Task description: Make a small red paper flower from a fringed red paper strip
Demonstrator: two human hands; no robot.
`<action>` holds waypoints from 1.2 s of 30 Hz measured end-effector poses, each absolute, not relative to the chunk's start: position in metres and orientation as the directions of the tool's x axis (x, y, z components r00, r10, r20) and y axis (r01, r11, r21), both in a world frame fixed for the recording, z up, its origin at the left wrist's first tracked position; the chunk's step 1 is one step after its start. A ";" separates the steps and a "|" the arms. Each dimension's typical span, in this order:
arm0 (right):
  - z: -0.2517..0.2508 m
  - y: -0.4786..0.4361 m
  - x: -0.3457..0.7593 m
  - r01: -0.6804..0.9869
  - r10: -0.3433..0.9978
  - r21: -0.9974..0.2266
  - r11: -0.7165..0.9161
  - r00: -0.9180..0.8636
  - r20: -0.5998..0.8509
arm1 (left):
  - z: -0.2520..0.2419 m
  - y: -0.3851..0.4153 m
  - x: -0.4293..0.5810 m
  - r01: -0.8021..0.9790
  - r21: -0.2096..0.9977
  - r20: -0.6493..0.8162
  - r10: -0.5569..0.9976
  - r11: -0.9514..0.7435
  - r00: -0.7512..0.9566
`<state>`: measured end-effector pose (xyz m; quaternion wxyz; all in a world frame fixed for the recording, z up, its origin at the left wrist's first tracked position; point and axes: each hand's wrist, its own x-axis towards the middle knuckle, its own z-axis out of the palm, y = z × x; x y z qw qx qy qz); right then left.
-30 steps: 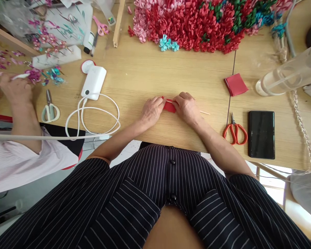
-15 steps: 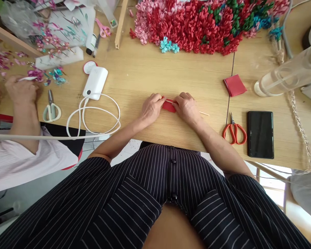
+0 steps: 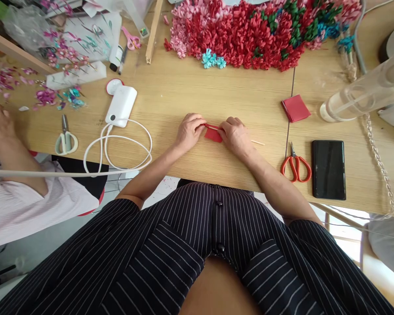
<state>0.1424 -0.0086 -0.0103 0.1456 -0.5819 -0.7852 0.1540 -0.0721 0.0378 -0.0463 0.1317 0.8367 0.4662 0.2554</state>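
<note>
Left grip (image 3: 190,132) is pinched tight on the red piece (image 3: 213,134), right grip (image 3: 235,135) curls closed over a thin stick (image 3: 258,142). Orange-handled scissors (image 3: 293,169) sit right of both.

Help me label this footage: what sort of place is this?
Likely a craft workroom: clustered red artificial-looking flowers, orange-handled metal scissors and square red sheets lie on a light wooden table.

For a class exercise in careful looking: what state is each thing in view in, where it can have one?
Red piece, held, lower part spread
Thin stick, held across the red piece
Left hand, pinching
Right hand, closed on the stick
Orange scissors, lying, blades together
White scissors, lying, blades together
Red squares, stacked
Black device, flat, screen dark
White power bank, lying flat
</note>
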 end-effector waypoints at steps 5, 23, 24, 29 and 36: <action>-0.020 -0.007 0.144 0.859 0.951 -0.409 0.308 -0.281 0.126 | -0.043 0.038 -0.070 0.710 0.456 0.290 0.844 -0.536 0.451; -0.016 -0.009 0.139 0.883 0.964 -0.387 0.265 -0.257 0.074 | -0.043 0.038 -0.068 0.725 0.447 0.299 0.851 -0.524 0.431; -0.016 -0.009 0.139 0.883 0.964 -0.387 0.266 -0.256 0.076 | -0.043 0.038 -0.068 0.722 0.447 0.297 0.849 -0.529 0.438; -0.018 -0.008 0.140 0.875 0.959 -0.393 0.281 -0.262 0.103 | -0.042 0.039 -0.069 0.716 0.434 0.285 0.838 -0.546 0.465; -0.014 -0.008 0.139 0.893 0.964 -0.365 0.263 -0.261 0.054 | -0.044 0.039 -0.068 0.703 0.384 0.306 0.801 -0.598 0.514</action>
